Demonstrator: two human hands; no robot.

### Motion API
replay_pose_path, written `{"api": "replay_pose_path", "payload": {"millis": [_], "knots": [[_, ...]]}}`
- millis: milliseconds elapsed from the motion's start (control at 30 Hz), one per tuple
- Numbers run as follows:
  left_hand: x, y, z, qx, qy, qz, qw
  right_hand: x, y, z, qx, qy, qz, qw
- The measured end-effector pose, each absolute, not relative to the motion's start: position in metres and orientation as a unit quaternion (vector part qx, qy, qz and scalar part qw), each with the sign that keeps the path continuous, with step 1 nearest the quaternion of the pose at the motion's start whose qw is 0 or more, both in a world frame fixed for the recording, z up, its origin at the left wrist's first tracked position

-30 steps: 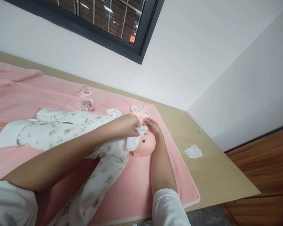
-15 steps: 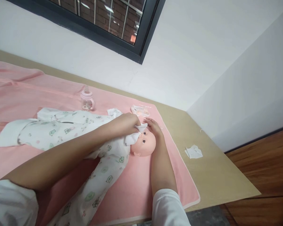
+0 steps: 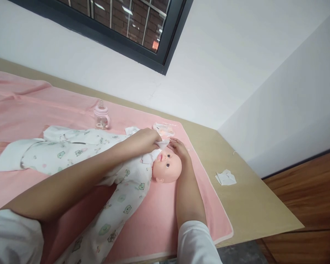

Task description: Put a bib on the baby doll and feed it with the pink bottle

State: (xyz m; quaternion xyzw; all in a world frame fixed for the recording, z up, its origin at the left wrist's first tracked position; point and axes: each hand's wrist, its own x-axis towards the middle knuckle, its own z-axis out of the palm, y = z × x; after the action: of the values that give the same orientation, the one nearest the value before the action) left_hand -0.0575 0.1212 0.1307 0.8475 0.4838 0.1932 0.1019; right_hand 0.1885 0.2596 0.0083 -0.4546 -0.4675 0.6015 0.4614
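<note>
A baby doll lies on its back, its bald head (image 3: 169, 170) to the right and its body in a white sleepsuit (image 3: 79, 146) with green animal prints. My left hand (image 3: 146, 140) is closed on a white tissue (image 3: 162, 143), which hangs by the doll's chin and neck. The doll's eyes and pink mouth are visible. At the top of the head rests my right hand (image 3: 180, 149), its fingers stretched out and apart, with nothing seen in it. My left forearm hides part of the doll's chest.
A pink baby bottle (image 3: 101, 119) stands upright behind the doll. A clear packet (image 3: 164, 129) lies beyond my hands. Everything rests on a pink blanket (image 3: 156, 216) over a wooden table (image 3: 253, 212). A crumpled white tissue (image 3: 226, 178) lies on the right. A wall and window are behind.
My left hand has moved slightly left and away from the doll's face with the tissue, uncovering the mouth. My right hand has stayed beside the head.
</note>
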Motion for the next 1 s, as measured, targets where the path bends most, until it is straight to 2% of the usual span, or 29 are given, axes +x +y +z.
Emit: {"api": "replay_pose_path", "payload": {"millis": [233,400,567,700,1000], "knots": [[-0.068,0.114,0.143,0.819,0.427,0.374,0.091,0.187,0.255,0.037,-0.412,-0.502,0.575,0.498],[-0.079,0.112,0.150,0.818,0.435,0.363,0.097,0.172,0.231,0.107,-0.342,-0.607,0.503,0.512],[-0.087,0.112,0.152,0.822,0.443,0.345,0.096,0.134,0.180,0.158,-0.233,-0.777,0.433,0.394],[-0.093,0.114,0.155,0.835,0.437,0.322,0.088,0.114,0.160,0.165,-0.260,-0.819,0.369,0.354],[-0.109,0.122,0.158,0.807,0.480,0.336,0.075,0.123,0.171,0.159,-0.312,-0.792,0.339,0.400]]}}
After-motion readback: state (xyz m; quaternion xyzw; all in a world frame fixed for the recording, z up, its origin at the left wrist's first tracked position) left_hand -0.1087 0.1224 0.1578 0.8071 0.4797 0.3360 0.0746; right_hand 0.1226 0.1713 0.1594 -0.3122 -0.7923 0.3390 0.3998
